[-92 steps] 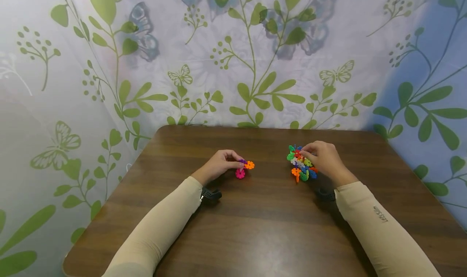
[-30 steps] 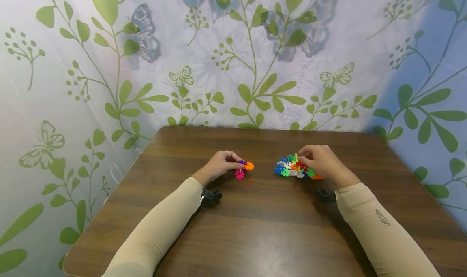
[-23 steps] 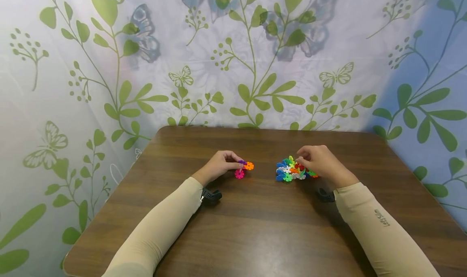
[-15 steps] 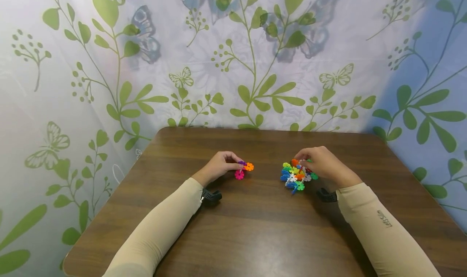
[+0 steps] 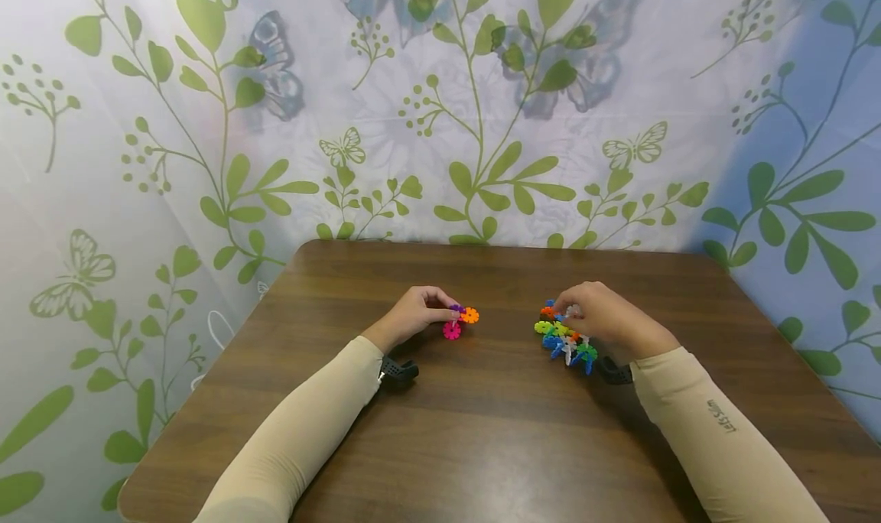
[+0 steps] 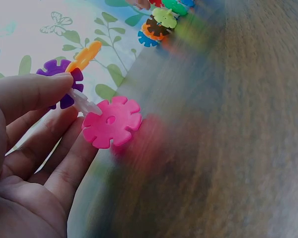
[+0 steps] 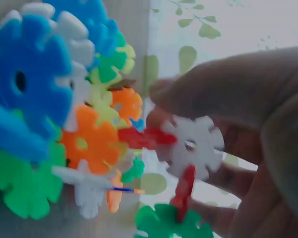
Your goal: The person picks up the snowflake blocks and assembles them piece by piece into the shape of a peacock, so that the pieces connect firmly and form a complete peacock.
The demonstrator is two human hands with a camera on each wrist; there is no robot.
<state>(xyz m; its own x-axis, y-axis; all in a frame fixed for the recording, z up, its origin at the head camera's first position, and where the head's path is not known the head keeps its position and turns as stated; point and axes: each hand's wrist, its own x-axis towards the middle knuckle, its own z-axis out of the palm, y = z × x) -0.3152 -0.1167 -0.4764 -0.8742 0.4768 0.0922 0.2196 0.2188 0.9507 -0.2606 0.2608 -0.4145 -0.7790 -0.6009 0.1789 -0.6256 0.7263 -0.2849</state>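
Observation:
My left hand (image 5: 413, 313) pinches a purple snowflake disc (image 6: 53, 68) between thumb and fingers, a little above the table. Slotted to it are an orange disc (image 6: 84, 57) and a white one (image 6: 84, 103), which joins a bright pink disc (image 6: 119, 130). On the right, my right hand (image 5: 609, 318) holds a larger cluster of interlocked snowflake discs (image 5: 556, 342) in blue, green, yellow, orange, red and white. In the right wrist view its thumb and fingers are curled about a white disc (image 7: 202, 154) with red discs slotted into it; the fingers partly hide behind that disc.
Both hands are over a brown wooden table (image 5: 440, 431) with rounded corners. Behind it hangs a curtain (image 5: 413, 171) with green leaves and butterflies. Dark wrist straps (image 5: 399, 368) sit at the sleeve ends.
The right hand has turned the big cluster over, so different discs now face up, and has tilted down and slightly left. The left hand and its small linked piece have stayed nearly still.

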